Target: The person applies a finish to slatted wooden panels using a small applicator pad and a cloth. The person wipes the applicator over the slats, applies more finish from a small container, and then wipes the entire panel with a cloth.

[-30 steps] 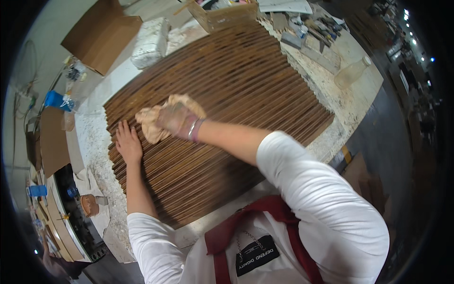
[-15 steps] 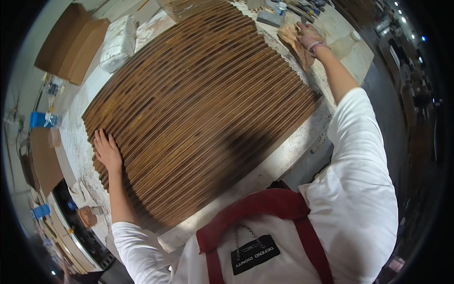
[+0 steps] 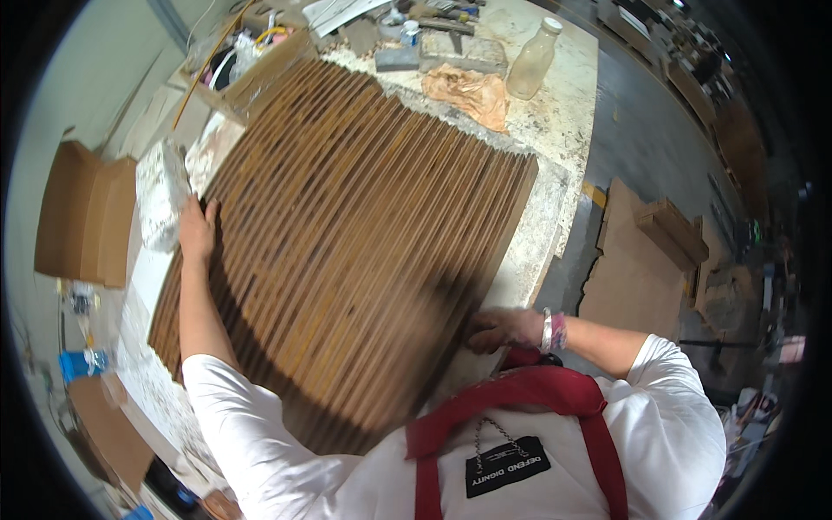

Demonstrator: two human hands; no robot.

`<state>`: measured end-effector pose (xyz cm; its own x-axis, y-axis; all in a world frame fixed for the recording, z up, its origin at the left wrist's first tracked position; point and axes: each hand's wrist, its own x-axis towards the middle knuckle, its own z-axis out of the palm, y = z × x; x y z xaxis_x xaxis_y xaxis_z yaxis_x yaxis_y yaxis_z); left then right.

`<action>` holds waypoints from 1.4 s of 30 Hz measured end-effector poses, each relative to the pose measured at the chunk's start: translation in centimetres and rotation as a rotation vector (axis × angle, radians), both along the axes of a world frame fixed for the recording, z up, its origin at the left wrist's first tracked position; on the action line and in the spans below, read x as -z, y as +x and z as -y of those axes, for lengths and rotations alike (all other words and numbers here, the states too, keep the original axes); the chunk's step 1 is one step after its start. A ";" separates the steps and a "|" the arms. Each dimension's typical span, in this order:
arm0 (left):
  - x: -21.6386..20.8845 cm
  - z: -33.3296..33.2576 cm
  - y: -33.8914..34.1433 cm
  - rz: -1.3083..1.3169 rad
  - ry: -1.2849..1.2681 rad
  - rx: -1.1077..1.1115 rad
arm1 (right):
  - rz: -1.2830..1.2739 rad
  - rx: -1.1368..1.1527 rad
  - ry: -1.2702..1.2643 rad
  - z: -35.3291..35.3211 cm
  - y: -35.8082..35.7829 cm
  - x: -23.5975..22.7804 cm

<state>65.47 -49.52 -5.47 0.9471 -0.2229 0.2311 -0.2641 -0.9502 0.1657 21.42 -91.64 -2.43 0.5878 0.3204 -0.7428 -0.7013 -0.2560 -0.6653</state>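
Observation:
A wide panel of brown wooden slats [image 3: 347, 251], laid side by side in a ridged row, covers much of the workbench. My left hand [image 3: 198, 227] rests at the panel's left edge, fingers stretched out, beside a white wrapped block [image 3: 161, 195]. Close to my body, my right hand [image 3: 507, 331] is at the panel's near right edge. Its fingers look bent but are smeared by motion, and whether they touch the wood I cannot tell. A crumpled tan cloth [image 3: 468, 94] lies beyond the panel's far right edge.
A glass bottle [image 3: 532, 62] stands near the cloth on the workbench [image 3: 563, 130]. Behind are a grey block [image 3: 397, 59] and several hand tools. An open cardboard box [image 3: 85, 217] sits at the left. Flattened cardboard [image 3: 628, 269] is on the right.
My right hand has left the tan cloth and come back to the panel's near edge. My left hand has slid farther along the left edge, up to the white block. The view has turned.

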 end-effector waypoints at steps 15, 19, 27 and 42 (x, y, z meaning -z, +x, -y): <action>-1.7 4.7 -6.1 -0.145 -0.079 0.030 | 0.132 0.074 0.041 -4.3 -0.9 8.2; -0.8 4.7 -7.6 -0.076 -0.008 -0.021 | 0.392 -0.284 -0.447 -4.7 -0.6 4.2; -0.2 1.6 -8.6 0.100 -0.113 -0.006 | -0.040 0.265 0.100 -4.9 0.5 3.8; -8.1 2.8 -34.8 -0.518 -1.127 -0.119 | -0.199 0.282 0.893 -7.2 3.5 11.6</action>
<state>30.69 -52.32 2.67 0.9844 -0.0494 -0.1687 0.1536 -0.2246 0.9623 24.89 -84.45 -13.98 0.6191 0.6832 -0.3873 -0.7810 0.4837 -0.3951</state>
